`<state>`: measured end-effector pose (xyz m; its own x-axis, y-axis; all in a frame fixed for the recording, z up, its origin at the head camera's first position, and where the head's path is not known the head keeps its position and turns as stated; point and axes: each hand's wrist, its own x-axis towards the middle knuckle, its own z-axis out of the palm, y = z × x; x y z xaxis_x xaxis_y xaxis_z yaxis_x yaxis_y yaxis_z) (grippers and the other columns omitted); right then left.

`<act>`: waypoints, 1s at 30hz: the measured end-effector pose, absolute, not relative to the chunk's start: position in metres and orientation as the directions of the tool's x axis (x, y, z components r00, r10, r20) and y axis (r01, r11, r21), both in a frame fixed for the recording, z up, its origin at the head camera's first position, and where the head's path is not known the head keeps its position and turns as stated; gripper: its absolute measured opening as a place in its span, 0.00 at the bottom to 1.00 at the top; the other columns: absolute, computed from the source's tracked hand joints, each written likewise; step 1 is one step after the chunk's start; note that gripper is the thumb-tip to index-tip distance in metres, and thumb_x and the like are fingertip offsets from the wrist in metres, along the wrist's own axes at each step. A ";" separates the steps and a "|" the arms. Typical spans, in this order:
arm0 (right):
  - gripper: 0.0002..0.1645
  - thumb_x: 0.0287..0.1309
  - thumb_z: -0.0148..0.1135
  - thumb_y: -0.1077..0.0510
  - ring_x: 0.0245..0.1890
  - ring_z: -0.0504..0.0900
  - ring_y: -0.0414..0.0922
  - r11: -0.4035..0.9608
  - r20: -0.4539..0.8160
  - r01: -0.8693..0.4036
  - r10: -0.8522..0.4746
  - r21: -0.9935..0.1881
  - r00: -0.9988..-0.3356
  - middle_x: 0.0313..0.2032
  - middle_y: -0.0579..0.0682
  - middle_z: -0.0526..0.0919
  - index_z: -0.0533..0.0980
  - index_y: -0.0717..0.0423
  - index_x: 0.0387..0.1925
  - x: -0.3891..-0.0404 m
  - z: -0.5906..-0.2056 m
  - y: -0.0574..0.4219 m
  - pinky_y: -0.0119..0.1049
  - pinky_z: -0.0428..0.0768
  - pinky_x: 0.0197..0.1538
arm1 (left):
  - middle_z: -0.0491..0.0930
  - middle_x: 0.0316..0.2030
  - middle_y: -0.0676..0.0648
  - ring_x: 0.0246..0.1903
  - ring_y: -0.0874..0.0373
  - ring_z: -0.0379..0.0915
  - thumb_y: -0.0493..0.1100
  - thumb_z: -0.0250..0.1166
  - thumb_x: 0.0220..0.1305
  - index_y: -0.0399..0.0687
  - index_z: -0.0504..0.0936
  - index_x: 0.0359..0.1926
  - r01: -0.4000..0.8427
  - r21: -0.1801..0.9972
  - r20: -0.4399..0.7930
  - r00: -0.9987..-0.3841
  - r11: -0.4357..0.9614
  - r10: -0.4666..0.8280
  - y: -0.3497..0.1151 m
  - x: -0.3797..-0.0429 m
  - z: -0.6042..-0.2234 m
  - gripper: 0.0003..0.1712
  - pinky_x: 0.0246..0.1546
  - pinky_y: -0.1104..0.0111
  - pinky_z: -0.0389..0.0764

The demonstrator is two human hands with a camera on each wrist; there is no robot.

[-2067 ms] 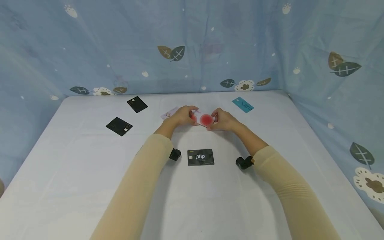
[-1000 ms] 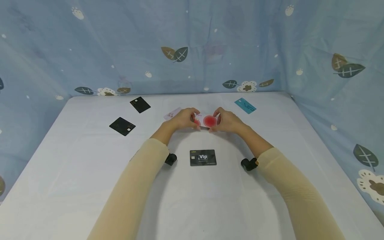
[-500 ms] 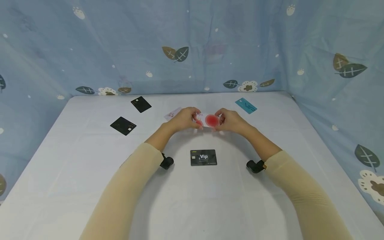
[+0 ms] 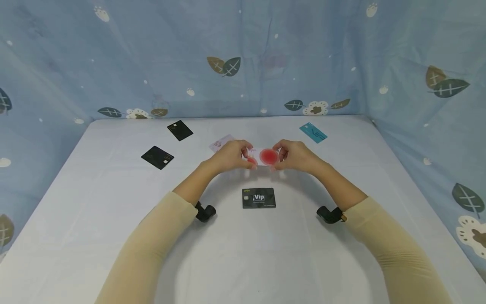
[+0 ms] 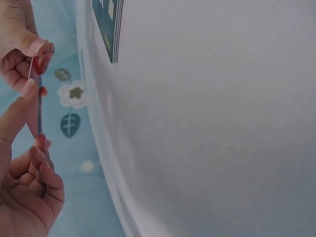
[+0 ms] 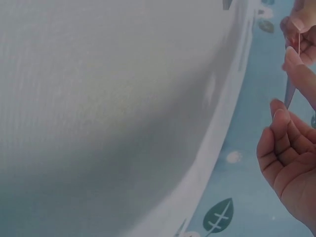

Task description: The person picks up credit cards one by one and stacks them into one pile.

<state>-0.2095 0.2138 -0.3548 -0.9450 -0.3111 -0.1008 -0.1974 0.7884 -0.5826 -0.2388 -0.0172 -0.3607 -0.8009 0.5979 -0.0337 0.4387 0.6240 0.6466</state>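
A white card with red circles (image 4: 269,156) is held up over the middle of the table in the head view. My left hand (image 4: 231,155) pinches its left end between thumb and fingers. The right end is pinched by my right hand (image 4: 299,155). In the left wrist view the card (image 5: 39,116) shows nearly edge-on. Fingers cover both of its ends. Closer to me lies a black Vip card (image 4: 259,198), face up. From the left wrist view, it is the top of a stack of several cards (image 5: 107,29).
Two black cards (image 4: 180,130) (image 4: 157,157) lie at the back left of the white table (image 4: 258,261). A pale pink card (image 4: 221,143) lies behind my left hand, partly covered. At the back right is a blue card (image 4: 313,132). A blue patterned cloth (image 4: 258,42) hangs behind.
Both hands have lifted the card with red circles higher off the table and tilted its face toward me. My forearms have spread outward. The view has shifted slightly; the cards on the table lie as before.
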 end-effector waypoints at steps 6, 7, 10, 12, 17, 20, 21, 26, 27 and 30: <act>0.34 0.40 0.76 0.54 0.31 0.73 0.46 0.774 -0.088 -0.217 -0.331 -0.595 -0.939 0.31 0.52 0.76 0.74 0.61 0.50 -0.200 -0.348 0.212 0.34 0.75 0.32 | 0.75 0.34 0.46 0.31 0.56 0.67 0.48 0.76 0.46 0.36 0.74 0.57 0.433 0.659 -0.016 -0.809 0.615 0.587 -0.021 -0.224 -0.354 0.38 0.31 0.70 0.70; 0.34 0.40 0.77 0.54 0.31 0.73 0.46 0.771 -0.084 -0.221 -0.334 -0.598 -0.939 0.31 0.52 0.76 0.74 0.61 0.50 -0.198 -0.347 0.212 0.34 0.75 0.32 | 0.75 0.34 0.46 0.31 0.56 0.67 0.47 0.76 0.46 0.35 0.74 0.56 0.434 0.663 -0.007 -0.811 0.610 0.585 -0.022 -0.221 -0.354 0.38 0.31 0.70 0.69; 0.35 0.39 0.78 0.53 0.31 0.73 0.46 0.763 -0.077 -0.223 -0.335 -0.607 -0.939 0.31 0.51 0.76 0.74 0.59 0.51 -0.194 -0.344 0.211 0.35 0.76 0.33 | 0.75 0.34 0.45 0.31 0.56 0.67 0.47 0.76 0.46 0.36 0.74 0.57 0.427 0.678 0.014 -0.821 0.598 0.570 -0.024 -0.213 -0.352 0.38 0.29 0.70 0.69; 0.36 0.38 0.79 0.53 0.31 0.73 0.46 0.753 -0.073 -0.224 -0.339 -0.618 -0.938 0.31 0.51 0.76 0.74 0.59 0.51 -0.191 -0.343 0.211 0.35 0.76 0.34 | 0.75 0.35 0.44 0.30 0.56 0.67 0.48 0.76 0.47 0.37 0.74 0.57 0.420 0.689 0.023 -0.827 0.591 0.561 -0.026 -0.208 -0.352 0.38 0.28 0.70 0.69; 0.37 0.37 0.79 0.51 0.31 0.73 0.46 0.738 -0.070 -0.226 -0.346 -0.636 -0.936 0.31 0.51 0.77 0.74 0.58 0.51 -0.180 -0.336 0.210 0.36 0.75 0.33 | 0.76 0.36 0.43 0.29 0.56 0.67 0.48 0.76 0.47 0.39 0.74 0.57 0.407 0.713 0.028 -0.831 0.571 0.556 -0.031 -0.198 -0.351 0.37 0.26 0.69 0.69; 0.38 0.37 0.79 0.50 0.31 0.73 0.46 0.735 -0.071 -0.229 -0.353 -0.639 -0.933 0.31 0.50 0.76 0.74 0.59 0.51 -0.174 -0.334 0.208 0.36 0.75 0.32 | 0.76 0.34 0.44 0.29 0.57 0.67 0.48 0.76 0.47 0.39 0.75 0.57 0.399 0.721 0.023 -0.831 0.566 0.557 -0.034 -0.193 -0.349 0.36 0.27 0.69 0.69; 0.37 0.37 0.79 0.50 0.31 0.73 0.46 0.734 -0.073 -0.227 -0.352 -0.640 -0.933 0.31 0.50 0.76 0.74 0.58 0.51 -0.172 -0.333 0.207 0.36 0.75 0.32 | 0.76 0.34 0.45 0.29 0.57 0.67 0.47 0.76 0.47 0.40 0.75 0.56 0.395 0.725 0.020 -0.831 0.565 0.556 -0.035 -0.191 -0.349 0.36 0.27 0.69 0.69; 0.36 0.37 0.79 0.51 0.31 0.73 0.46 0.722 -0.070 -0.223 -0.352 -0.655 -0.933 0.30 0.49 0.76 0.74 0.57 0.50 -0.162 -0.334 0.204 0.37 0.75 0.32 | 0.76 0.36 0.43 0.30 0.56 0.68 0.45 0.75 0.47 0.40 0.75 0.57 0.357 0.763 -0.001 -0.833 0.539 0.553 -0.041 -0.182 -0.350 0.35 0.29 0.69 0.70; 0.36 0.37 0.79 0.50 0.30 0.73 0.46 0.721 -0.069 -0.221 -0.349 -0.657 -0.935 0.30 0.48 0.76 0.74 0.56 0.49 -0.160 -0.334 0.203 0.37 0.75 0.32 | 0.76 0.36 0.42 0.30 0.56 0.67 0.45 0.75 0.48 0.41 0.74 0.57 0.348 0.771 -0.004 -0.834 0.533 0.551 -0.042 -0.181 -0.351 0.35 0.29 0.69 0.70; 0.36 0.36 0.79 0.49 0.30 0.73 0.45 0.714 -0.052 -0.231 -0.351 -0.661 -0.935 0.30 0.48 0.76 0.75 0.56 0.49 -0.155 -0.335 0.199 0.37 0.75 0.31 | 0.75 0.36 0.41 0.30 0.56 0.67 0.44 0.75 0.48 0.41 0.74 0.57 0.334 0.791 -0.002 -0.837 0.513 0.548 -0.045 -0.177 -0.353 0.35 0.28 0.68 0.70</act>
